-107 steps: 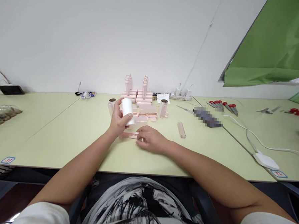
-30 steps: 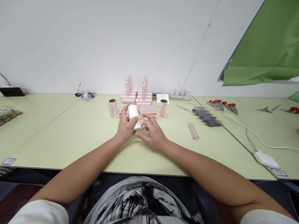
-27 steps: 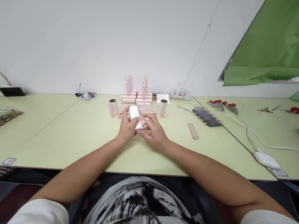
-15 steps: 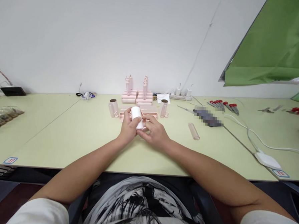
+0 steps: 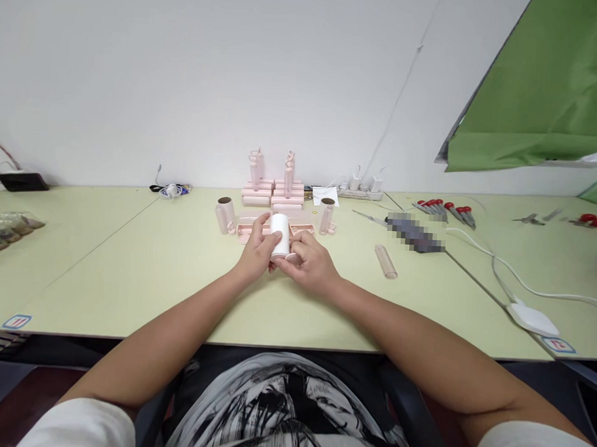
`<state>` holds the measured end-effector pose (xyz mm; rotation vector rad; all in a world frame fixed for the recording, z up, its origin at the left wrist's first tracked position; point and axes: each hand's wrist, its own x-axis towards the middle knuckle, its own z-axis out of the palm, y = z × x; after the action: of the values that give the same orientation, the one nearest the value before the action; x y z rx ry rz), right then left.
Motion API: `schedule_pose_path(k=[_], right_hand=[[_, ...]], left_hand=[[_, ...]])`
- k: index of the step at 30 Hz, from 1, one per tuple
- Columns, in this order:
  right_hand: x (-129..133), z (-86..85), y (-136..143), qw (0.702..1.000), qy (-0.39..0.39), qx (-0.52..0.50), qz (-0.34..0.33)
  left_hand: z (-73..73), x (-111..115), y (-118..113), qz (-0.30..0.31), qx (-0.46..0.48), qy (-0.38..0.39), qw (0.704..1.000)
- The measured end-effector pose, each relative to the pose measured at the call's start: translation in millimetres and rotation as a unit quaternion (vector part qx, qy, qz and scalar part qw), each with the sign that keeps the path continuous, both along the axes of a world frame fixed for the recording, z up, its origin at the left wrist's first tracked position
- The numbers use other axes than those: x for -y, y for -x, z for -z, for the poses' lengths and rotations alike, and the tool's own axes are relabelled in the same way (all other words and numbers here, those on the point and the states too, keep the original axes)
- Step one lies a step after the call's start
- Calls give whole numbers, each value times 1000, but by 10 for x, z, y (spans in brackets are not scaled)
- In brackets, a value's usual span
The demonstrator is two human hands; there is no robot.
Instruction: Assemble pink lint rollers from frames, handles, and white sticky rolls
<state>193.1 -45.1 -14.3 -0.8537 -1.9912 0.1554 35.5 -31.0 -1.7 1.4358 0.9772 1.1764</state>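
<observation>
In front of me, over the table, a white lint-roller roll [image 5: 279,232] stands roughly upright in my left hand [image 5: 257,253], with the thumb across its face. My right hand [image 5: 310,263] is closed at the roll's lower right, its fingers on a small pale-pink rounded piece [image 5: 293,257] by the bottom end. The fingertips hide most of that piece. Just behind lie open pink cases [image 5: 245,233]. On either side stand a left roll with a brown core [image 5: 225,214] and a right roll [image 5: 325,218], each beside small pink parts.
Stacked pink cases [image 5: 288,200] with upright pink handles stand by the wall. To the right lie a clear tube [image 5: 386,261], a partly blurred dark tool [image 5: 414,233], red-handled tools [image 5: 437,207] and a white cable [image 5: 520,278]. Several wrapped items [image 5: 8,228] are far left.
The white roll has moved slightly right and now stands straighter. My left index finger has lifted off its side. My right fingers have drawn in closer around the pink piece.
</observation>
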Motion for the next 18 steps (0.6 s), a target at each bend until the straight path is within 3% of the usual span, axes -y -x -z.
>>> schedule_pose_path(k=[2, 4, 7, 12, 15, 18], right_hand=[[13, -40, -39, 999, 3, -32, -21], [27, -92, -85, 998, -4, -51, -46], [33, -161, -144, 995, -11, -54, -83], [19, -187, -185, 989, 67, -60, -121], [20, -163, -187, 974, 142, -71, -160], [23, -125, -186, 949, 219, -83, -209]], left_hand=[[9, -34, 63, 49, -26, -41, 998], [16, -72, 126, 55, -42, -106, 992], [4, -110, 209, -12, -78, -233, 969], [-77, -80, 297, -101, -221, -383, 891], [-123, -44, 312, -44, -260, -436, 860], [-155, -16, 305, 89, -271, -447, 848]])
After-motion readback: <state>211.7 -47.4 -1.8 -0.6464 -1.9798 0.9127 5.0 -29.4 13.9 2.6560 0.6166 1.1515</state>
